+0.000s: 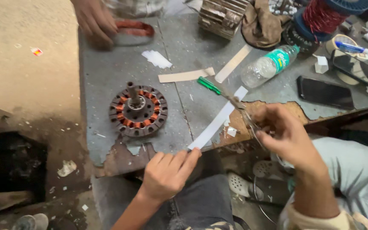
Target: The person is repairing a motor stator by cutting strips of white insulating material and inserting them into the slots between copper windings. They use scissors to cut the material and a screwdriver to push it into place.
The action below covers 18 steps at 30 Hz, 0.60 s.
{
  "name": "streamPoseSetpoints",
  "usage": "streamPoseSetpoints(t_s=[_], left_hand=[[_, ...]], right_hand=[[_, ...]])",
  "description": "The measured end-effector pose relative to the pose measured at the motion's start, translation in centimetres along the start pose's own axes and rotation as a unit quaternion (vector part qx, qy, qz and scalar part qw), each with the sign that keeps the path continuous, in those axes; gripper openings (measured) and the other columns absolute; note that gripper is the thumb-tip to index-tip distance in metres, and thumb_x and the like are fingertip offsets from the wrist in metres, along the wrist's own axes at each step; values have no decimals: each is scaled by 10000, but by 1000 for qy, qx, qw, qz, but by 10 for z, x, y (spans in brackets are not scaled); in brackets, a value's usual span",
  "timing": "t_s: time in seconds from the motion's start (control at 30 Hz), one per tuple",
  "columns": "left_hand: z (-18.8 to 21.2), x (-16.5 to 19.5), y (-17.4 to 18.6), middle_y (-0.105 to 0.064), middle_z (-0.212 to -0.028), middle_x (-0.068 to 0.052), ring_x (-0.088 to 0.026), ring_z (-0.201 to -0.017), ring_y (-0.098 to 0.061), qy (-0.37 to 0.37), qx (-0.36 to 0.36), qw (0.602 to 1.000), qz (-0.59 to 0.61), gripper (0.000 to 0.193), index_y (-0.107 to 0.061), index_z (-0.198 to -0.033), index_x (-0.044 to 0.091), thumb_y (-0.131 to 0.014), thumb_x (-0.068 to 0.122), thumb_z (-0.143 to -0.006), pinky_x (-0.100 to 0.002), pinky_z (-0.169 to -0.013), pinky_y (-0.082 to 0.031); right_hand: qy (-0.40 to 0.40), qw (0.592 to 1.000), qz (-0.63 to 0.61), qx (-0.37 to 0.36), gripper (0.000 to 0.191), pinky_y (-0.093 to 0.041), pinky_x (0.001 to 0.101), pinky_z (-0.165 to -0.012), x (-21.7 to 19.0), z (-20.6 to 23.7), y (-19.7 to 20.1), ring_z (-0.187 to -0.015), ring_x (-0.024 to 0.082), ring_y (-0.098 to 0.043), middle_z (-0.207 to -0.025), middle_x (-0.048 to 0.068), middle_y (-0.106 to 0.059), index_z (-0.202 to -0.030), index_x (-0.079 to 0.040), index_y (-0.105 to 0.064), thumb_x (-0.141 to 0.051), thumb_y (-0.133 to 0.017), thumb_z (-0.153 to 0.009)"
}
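Observation:
My left hand (167,172) pinches the near end of a long white paper strip (218,120) that slants up to the right over the table's front edge. My right hand (284,136) grips a pair of scissors (240,108), whose blades meet the strip near its upper part. A round motor stator (138,110) with copper windings and a centre shaft lies on the grey table (107,76), left of the strip.
Another person's hand (95,21) rests at the far left by a copper coil (133,29). A green pen (208,85), tan paper strips (186,76), a plastic bottle (269,64), two dark phones (325,93), a red wire spool (322,17) and white scraps (156,58) lie about.

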<state>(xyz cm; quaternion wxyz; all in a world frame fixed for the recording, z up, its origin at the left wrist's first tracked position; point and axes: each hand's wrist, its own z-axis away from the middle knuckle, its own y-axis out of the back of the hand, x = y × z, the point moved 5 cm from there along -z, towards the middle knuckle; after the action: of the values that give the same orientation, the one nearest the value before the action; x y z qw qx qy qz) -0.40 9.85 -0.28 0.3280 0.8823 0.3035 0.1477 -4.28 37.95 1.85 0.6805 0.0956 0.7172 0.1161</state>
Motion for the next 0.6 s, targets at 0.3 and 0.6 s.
streamPoseSetpoints(t_s=[0.3,0.6], left_hand=[[-8,3,-5,-731,-1000,-111,-216,-816,-741,243,105,943,200,265,-718,-1071,7,-857,55,-851,-284,-710,-591],[18,-16,-53,-731,-1097,-73,-129,-916,-767,555,148,568,589,255,-741,-1148,-67,-721,-42,-895,-260,-831,-647]], right_hand=[[72,980,-95,162,832,-582,285,-659,84,107,-42,-785,172,-676,-911,73,-646,-1523,33,-444,-57,-831,-793],[-13,960,-234,-154,1051,-451,287,-513,219,172,-131,-585,159,-606,-749,123,-665,-1610,-37,-140,-327,-854,-896]])
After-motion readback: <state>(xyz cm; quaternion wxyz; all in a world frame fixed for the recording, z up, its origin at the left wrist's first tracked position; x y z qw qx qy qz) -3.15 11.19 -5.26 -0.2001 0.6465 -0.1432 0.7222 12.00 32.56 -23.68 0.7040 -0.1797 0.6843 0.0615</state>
